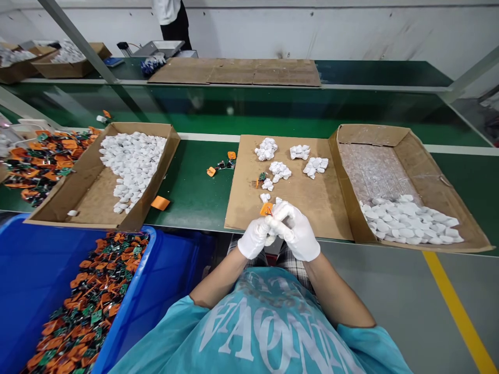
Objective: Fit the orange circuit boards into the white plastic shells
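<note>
Both my hands wear white gloves and meet just above the front edge of the cardboard sheet (331, 202). My left hand (254, 238) is closed, its fingertips pressed against those of my right hand (297, 232). An orange square piece (266, 209) sticks out from between the fingertips; what it is joined to is hidden by the gloves. Small heaps of white caps (266, 149) lie on the sheet beyond my hands. Among them rests a small green circuit board (262, 176) with an orange part.
At left stands a cardboard tray (93, 192) of white caps, beside a pile of orange-and-green assemblies (58, 161). A blue bin (152, 239) below holds more. Another tray (393, 140) with white pieces stands at right. A person (171, 21) is across the bench.
</note>
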### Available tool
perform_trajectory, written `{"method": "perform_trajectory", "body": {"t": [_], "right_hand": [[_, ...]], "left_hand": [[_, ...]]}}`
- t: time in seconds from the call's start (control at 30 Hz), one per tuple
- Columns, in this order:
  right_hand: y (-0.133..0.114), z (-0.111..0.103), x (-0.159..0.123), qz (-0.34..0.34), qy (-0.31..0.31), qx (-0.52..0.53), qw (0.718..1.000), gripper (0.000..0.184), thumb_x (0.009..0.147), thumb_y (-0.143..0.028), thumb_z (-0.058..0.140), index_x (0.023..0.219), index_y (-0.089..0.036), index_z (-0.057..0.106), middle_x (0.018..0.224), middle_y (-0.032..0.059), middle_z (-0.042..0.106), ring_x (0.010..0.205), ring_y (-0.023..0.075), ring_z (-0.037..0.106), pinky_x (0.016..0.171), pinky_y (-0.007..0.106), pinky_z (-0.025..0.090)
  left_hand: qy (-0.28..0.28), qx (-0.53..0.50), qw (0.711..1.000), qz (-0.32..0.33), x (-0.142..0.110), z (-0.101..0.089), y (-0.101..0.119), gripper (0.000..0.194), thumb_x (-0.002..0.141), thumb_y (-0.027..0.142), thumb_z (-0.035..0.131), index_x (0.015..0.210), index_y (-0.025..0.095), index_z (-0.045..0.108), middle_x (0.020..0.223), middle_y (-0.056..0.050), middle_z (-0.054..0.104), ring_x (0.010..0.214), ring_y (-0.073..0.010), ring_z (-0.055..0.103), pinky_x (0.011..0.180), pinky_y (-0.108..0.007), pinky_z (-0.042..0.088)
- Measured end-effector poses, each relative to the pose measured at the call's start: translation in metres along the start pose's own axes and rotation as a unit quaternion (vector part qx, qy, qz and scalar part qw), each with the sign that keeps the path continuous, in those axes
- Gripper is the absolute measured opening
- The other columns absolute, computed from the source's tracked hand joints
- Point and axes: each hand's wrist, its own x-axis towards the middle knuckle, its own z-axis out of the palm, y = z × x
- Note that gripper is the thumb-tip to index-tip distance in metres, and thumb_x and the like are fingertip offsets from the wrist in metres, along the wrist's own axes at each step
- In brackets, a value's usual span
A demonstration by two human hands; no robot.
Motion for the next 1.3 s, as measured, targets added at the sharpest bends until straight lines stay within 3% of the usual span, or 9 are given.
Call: {"method": "perform_trajectory", "body": {"t": [0.13, 0.3, 0.47, 0.63, 0.9, 1.03, 1.13, 1.2, 1.3], "right_hand": [[-0.003, -0.004, 0.002, -0.082, 0.019, -0.095, 0.992, 0.021, 0.090, -0.035, 0.057, 0.072, -0.023, 0.056, 0.069, -0.0007, 0.061, 0.069, 0.0153, 0.059, 0.081, 0.037, 0.049], [0.004, -0.013, 0.003, -0.183, -0.081, -0.253, 0.946, 0.021, 0.089, -0.042, 0.058, 0.098, -0.025, 0.064, 0.092, 0.0056, 0.070, 0.087, 0.0211, 0.066, 0.085, 0.041, 0.053], [0.015, -0.016, 0.002, -0.244, -0.064, -0.286, 0.925, 0.021, 0.091, -0.033, 0.055, 0.108, -0.023, 0.061, 0.100, 0.0081, 0.070, 0.098, 0.0219, 0.065, 0.088, 0.041, 0.053], [0.012, -0.015, 0.003, -0.216, -0.043, -0.222, 0.950, 0.027, 0.086, -0.038, 0.063, 0.109, -0.024, 0.059, 0.094, 0.0054, 0.066, 0.087, 0.0192, 0.064, 0.083, 0.039, 0.054], [0.006, -0.014, 0.002, -0.182, -0.036, -0.154, 0.970, 0.020, 0.091, -0.038, 0.057, 0.104, -0.027, 0.066, 0.090, 0.0037, 0.063, 0.086, 0.0178, 0.062, 0.078, 0.035, 0.054], [0.002, -0.013, 0.000, -0.150, -0.027, -0.122, 0.981, 0.024, 0.095, -0.038, 0.048, 0.104, -0.029, 0.068, 0.094, 0.0040, 0.062, 0.090, 0.0180, 0.063, 0.082, 0.036, 0.054], [0.000, -0.015, -0.005, -0.130, 0.059, -0.139, 0.980, 0.027, 0.096, -0.037, 0.045, 0.110, -0.029, 0.067, 0.109, 0.0065, 0.060, 0.101, 0.0212, 0.063, 0.087, 0.039, 0.056], [-0.002, -0.016, -0.008, -0.134, 0.107, -0.181, 0.968, 0.023, 0.095, -0.032, 0.048, 0.107, -0.030, 0.067, 0.108, 0.0062, 0.060, 0.102, 0.0216, 0.063, 0.088, 0.040, 0.056], [-0.003, -0.014, -0.011, -0.155, 0.096, -0.255, 0.950, 0.016, 0.090, -0.026, 0.056, 0.100, -0.028, 0.067, 0.101, 0.0057, 0.062, 0.096, 0.0207, 0.065, 0.085, 0.039, 0.057]], "left_hand": [[0.021, 0.037, 0.999, -0.005, -0.003, 0.002, 0.006, 0.075, 0.069, 0.090, 0.025, 0.039, 0.021, 0.034, 0.035, 0.002, 0.031, 0.036, -0.0089, 0.029, 0.043, -0.029, 0.026], [0.060, 0.028, 0.996, -0.051, -0.004, -0.002, 0.009, 0.074, 0.074, 0.087, 0.020, 0.041, 0.022, 0.034, 0.036, 0.002, 0.031, 0.037, -0.0090, 0.027, 0.040, -0.028, 0.021], [0.004, 0.013, 0.999, -0.052, -0.004, -0.008, 0.012, 0.074, 0.070, 0.089, 0.026, 0.044, 0.021, 0.038, 0.036, 0.005, 0.026, 0.036, -0.0074, 0.022, 0.039, -0.026, 0.019], [-0.053, -0.005, 0.998, -0.030, -0.004, -0.009, 0.019, 0.075, 0.077, 0.082, 0.031, 0.068, 0.015, 0.062, 0.039, 0.005, 0.034, 0.039, -0.0084, 0.029, 0.043, -0.025, 0.026], [-0.121, -0.113, 0.984, -0.063, -0.005, -0.009, 0.013, 0.072, 0.077, 0.081, 0.032, 0.059, 0.016, 0.055, 0.036, 0.007, 0.023, 0.036, -0.0067, 0.019, 0.041, -0.025, 0.020], [-0.140, -0.127, 0.981, -0.037, -0.004, -0.007, 0.013, 0.070, 0.074, 0.084, 0.034, 0.055, 0.018, 0.047, 0.040, 0.005, 0.027, 0.039, -0.0080, 0.027, 0.045, -0.027, 0.025], [-0.122, -0.137, 0.983, -0.016, -0.004, -0.007, 0.014, 0.062, 0.074, 0.080, 0.043, 0.060, 0.019, 0.044, 0.045, 0.004, 0.036, 0.045, -0.0097, 0.035, 0.051, -0.028, 0.033], [-0.087, -0.145, 0.986, 0.004, -0.003, -0.007, 0.014, 0.056, 0.076, 0.075, 0.048, 0.072, 0.019, 0.053, 0.049, 0.003, 0.042, 0.048, -0.0109, 0.039, 0.055, -0.028, 0.038], [-0.030, -0.125, 0.991, 0.038, -0.003, -0.008, 0.012, 0.053, 0.080, 0.066, 0.052, 0.101, 0.019, 0.062, 0.064, 0.000, 0.059, 0.061, -0.0137, 0.052, 0.067, -0.030, 0.046]]}}
